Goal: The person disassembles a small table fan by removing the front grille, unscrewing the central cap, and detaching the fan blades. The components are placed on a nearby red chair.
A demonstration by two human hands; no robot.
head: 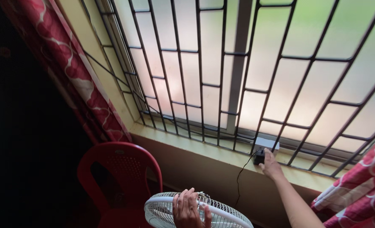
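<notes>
A pale yellow window sill (204, 150) runs along the foot of the barred window, and it carries the things. Right at the right grip (271, 166) a black plug (259, 157) rests on the sill, with the fingers laid against it. Just beyond that grip, touching the plug, a small white box (267, 144) sits on the sill against the bars. A thin black cord (239, 179) drops from the plug over the sill's front edge, down towards the left grip (188, 210).

No pkgs, labels, signs or screens visible anywhere. Nearest candidate, small white box-shaped plastic unit (267, 144) on sill at approx 4 o'clock, shows plain faces, no label seen.
</notes>
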